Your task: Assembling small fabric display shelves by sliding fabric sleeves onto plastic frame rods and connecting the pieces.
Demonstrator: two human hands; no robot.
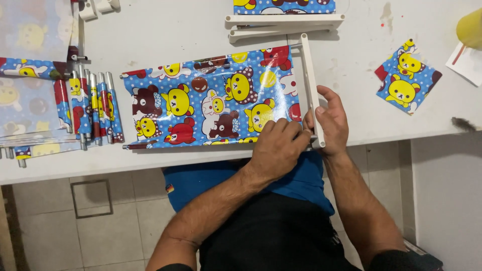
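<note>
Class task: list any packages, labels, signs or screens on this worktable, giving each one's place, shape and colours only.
No screens or signs show.
Small folded printed packet: right side of table, diamond-set square, blue with yellow bears.
White paper slip: far right edge, red mark, partly under a yellow object.
Printed sheet: centre, by both hands, blue with cartoon bears; not a package.

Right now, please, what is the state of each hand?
Left hand: fingers curled, pressing the printed sheet at the white bar.
Right hand: gripping the white bar's lower end.

White table, cartoon-print sheet, rolled sheets, folded print square, white frame
</note>
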